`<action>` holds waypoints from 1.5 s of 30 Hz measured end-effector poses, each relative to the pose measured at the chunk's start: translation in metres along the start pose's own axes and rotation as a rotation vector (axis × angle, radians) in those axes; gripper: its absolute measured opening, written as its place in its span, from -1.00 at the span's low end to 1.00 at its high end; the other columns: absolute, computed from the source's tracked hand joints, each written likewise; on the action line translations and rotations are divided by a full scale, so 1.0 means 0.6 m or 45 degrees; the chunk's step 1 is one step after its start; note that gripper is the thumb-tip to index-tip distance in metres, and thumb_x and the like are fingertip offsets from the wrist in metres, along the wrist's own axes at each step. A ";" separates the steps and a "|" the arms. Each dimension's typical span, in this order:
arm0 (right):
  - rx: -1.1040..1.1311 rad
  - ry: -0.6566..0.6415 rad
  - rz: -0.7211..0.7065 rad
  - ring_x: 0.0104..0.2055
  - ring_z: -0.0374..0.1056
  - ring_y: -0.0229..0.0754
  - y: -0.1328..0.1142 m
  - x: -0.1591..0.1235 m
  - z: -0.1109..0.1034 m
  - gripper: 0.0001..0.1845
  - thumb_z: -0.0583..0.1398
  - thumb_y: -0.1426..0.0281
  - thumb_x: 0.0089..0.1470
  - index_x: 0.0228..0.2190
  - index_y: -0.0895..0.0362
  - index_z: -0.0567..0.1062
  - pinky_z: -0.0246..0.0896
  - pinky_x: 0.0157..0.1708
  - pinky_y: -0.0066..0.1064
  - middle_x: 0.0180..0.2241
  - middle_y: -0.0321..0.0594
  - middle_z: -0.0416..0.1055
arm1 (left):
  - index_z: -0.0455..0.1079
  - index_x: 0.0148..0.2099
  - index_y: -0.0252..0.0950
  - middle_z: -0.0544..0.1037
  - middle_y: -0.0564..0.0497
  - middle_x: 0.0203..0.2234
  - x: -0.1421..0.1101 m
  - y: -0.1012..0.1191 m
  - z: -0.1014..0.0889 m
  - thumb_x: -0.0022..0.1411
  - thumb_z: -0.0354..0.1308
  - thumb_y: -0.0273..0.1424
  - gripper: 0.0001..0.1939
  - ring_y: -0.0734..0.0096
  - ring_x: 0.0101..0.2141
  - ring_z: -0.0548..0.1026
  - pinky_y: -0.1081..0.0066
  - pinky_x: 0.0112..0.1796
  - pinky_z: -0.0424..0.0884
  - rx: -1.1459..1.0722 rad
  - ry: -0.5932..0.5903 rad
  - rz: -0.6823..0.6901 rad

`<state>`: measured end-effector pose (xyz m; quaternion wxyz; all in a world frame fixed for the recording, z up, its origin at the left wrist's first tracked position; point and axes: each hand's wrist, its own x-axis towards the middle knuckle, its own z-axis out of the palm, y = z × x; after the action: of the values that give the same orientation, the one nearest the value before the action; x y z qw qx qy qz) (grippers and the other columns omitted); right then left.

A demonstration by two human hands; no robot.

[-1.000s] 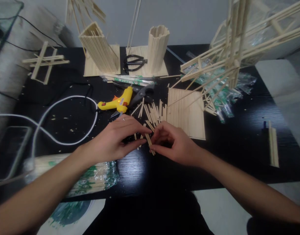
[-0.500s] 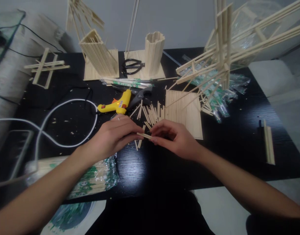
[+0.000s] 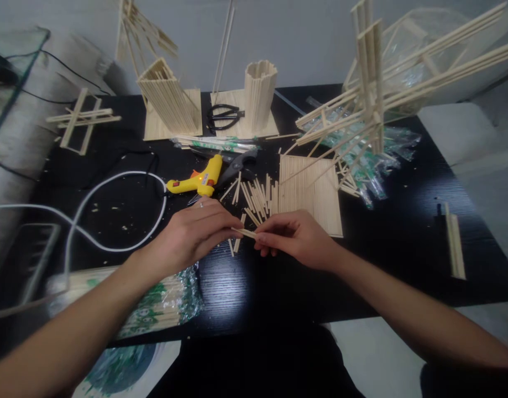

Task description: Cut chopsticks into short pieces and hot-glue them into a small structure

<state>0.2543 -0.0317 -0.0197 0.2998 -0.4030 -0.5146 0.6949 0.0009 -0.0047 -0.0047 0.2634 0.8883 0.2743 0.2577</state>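
Short wooden strip [image 3: 244,232], pinched in fingertips of left hand [image 3: 189,235] and right hand [image 3: 299,237]; uneven squeeze could flick it into cut sticks [image 3: 258,199], far side.

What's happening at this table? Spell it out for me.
The left hand and right hand hold a short wood piece between their fingers, above the black table. Loose sticks lie just beyond the hands, beside a flat panel. The yellow glue gun lies untouched. Farther back, two towers made of sticks stand on flat bases.
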 end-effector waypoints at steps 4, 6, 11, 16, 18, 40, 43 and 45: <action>0.034 -0.006 0.020 -0.45 0.51 -0.28 0.001 0.000 0.000 -0.77 0.39 0.24 0.07 -0.32 0.15 0.64 0.40 -0.47 -0.46 -0.45 -0.25 0.60 | 0.47 0.03 -0.20 0.63 -0.03 -0.22 0.001 0.003 -0.001 0.38 0.20 -0.44 -0.80 0.36 -0.22 0.57 0.26 -0.09 0.48 -0.014 -0.004 0.000; 0.040 -0.015 0.018 -0.46 0.51 -0.29 0.000 0.000 0.000 -0.79 0.39 0.25 0.07 -0.32 0.15 0.63 0.40 -0.47 -0.47 -0.45 -0.26 0.60 | 0.47 0.03 -0.20 0.63 -0.03 -0.22 0.001 0.004 -0.001 0.38 0.20 -0.45 -0.80 0.36 -0.22 0.57 0.25 -0.10 0.48 -0.017 0.003 0.013; 0.048 -0.015 0.024 -0.46 0.51 -0.30 0.000 0.000 0.000 -0.83 0.38 0.29 0.09 -0.33 0.14 0.63 0.41 -0.46 -0.47 -0.45 -0.28 0.60 | 0.47 0.01 -0.22 0.62 -0.03 -0.23 0.003 0.005 0.000 0.37 0.21 -0.48 -0.81 0.37 -0.22 0.56 0.27 -0.10 0.46 -0.009 0.007 0.025; 0.032 0.000 0.001 -0.43 0.51 -0.29 -0.002 0.002 -0.001 -0.79 0.38 0.26 0.10 -0.32 0.16 0.62 0.41 -0.45 -0.46 -0.42 -0.25 0.60 | 0.49 -0.02 -0.27 0.62 -0.01 -0.28 0.007 0.005 -0.001 0.32 0.28 -0.41 -0.81 0.41 -0.26 0.55 0.37 -0.18 0.46 0.011 0.103 -0.058; 0.011 0.030 -0.020 -0.43 0.51 -0.29 -0.001 0.002 -0.001 -0.80 0.37 0.27 0.11 -0.31 0.16 0.62 0.42 -0.43 -0.44 -0.42 -0.25 0.60 | 0.49 -0.04 -0.29 0.63 -0.02 -0.27 0.008 0.006 -0.001 0.31 0.29 -0.36 -0.80 0.39 -0.25 0.56 0.38 -0.19 0.46 0.015 0.149 -0.127; 0.344 0.368 -0.198 -0.40 0.52 -0.31 -0.002 0.007 -0.014 -0.86 0.35 0.30 0.17 -0.31 0.09 0.54 0.41 -0.40 -0.47 -0.37 -0.30 0.61 | 0.50 -0.21 -0.30 0.57 0.03 -0.38 0.010 0.009 -0.004 0.35 0.22 -0.45 -0.95 0.48 -0.36 0.51 0.44 -0.29 0.41 -0.110 0.149 -0.189; 0.322 0.290 -0.141 -0.33 0.56 -0.24 -0.001 0.006 -0.013 -0.81 0.34 0.29 0.17 -0.27 0.09 0.46 0.45 -0.33 -0.40 -0.31 -0.24 0.64 | 0.46 -0.31 -0.31 0.52 0.03 -0.47 0.008 0.006 -0.006 0.37 0.17 -0.47 -0.86 0.45 -0.42 0.46 0.39 -0.31 0.39 0.020 0.257 -0.173; 0.300 0.169 -0.057 -0.27 0.58 -0.19 0.001 0.004 -0.005 -0.76 0.33 0.30 0.18 -0.22 0.07 0.37 0.48 -0.29 -0.35 -0.27 -0.21 0.64 | 0.47 -0.28 -0.31 0.53 0.01 -0.46 0.010 0.006 -0.003 0.35 0.18 -0.48 -0.89 0.39 -0.39 0.48 0.32 -0.25 0.40 0.130 0.277 -0.105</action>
<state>0.2558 -0.0286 -0.0211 0.3939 -0.3985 -0.4174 0.7154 0.0052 -0.0031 0.0007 0.1969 0.8553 0.3503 0.3270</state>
